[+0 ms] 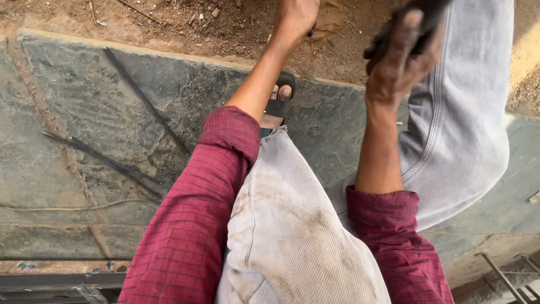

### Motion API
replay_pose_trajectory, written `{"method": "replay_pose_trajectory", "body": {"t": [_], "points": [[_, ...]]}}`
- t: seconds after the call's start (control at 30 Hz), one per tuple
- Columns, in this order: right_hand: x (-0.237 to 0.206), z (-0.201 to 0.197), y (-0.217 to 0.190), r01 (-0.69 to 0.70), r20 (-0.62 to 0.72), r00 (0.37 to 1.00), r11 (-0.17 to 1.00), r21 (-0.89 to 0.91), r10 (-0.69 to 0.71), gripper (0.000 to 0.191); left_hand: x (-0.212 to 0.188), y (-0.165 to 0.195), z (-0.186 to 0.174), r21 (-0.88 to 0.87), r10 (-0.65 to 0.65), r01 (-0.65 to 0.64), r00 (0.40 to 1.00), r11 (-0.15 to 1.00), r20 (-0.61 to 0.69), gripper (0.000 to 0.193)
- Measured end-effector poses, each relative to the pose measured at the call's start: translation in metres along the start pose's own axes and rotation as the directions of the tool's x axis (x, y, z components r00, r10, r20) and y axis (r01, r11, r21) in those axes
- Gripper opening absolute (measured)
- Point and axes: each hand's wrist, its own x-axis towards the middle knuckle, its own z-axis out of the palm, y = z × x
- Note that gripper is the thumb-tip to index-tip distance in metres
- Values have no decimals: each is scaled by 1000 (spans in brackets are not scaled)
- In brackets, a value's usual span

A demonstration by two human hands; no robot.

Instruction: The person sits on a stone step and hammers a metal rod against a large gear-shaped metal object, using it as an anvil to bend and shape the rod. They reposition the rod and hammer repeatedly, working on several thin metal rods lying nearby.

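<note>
Right hand (400,62) raised at upper right, fingers curled tight around dark object (419,17), blurred and cut off by frame edge; probably rigid, best gripped mid-body. Left hand (295,17) reaching toward bare dirt ground (225,22), fingers cropped, openness impossible to tell. Thin dark rods (143,101) lying on stone slab (67,90).

No packages, labels, signs or screens show anywhere in the frame.
</note>
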Motion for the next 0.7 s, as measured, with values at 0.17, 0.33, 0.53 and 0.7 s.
{"method": "replay_pose_trajectory", "body": {"t": [0.17,0.33,0.53,0.7], "points": [[2,10,26,49,45,998,998,-27,-48,62,-14,-5,-6,232,157,-139,986,963,-62,23],[-12,16,82,-197,105,954,854,-482,280,63,-17,3,-10,382,293,-229,949,895,-119,25],[0,-3,88,92,40,996,870,-485,-83,54,-45,-5,-35,367,178,-114,973,923,-147,32],[6,15,87,2,173,982,923,-384,70,56,-63,-7,-41,346,-218,229,973,910,-71,45]]}}
